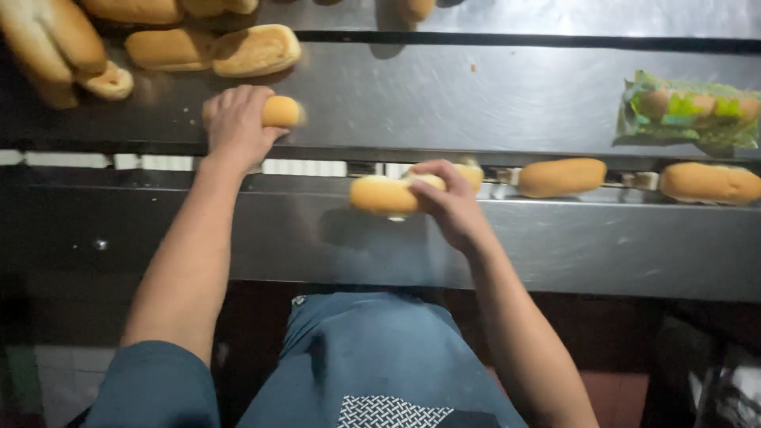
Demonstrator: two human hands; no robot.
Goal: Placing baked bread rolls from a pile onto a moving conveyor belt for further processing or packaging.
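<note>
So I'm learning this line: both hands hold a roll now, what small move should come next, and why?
Probably lower the right hand to set its roll into the conveyor channel. It hovers at the channel, in line with two rolls already lying there, while the left hand only grips its roll on the steel table.

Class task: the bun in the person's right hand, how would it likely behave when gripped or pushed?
The bun probably squashes easily: it looks soft and puffy. Likely light, since the right hand lifts it by one end. Its rounded, elongated shape might roll sideways.
</note>
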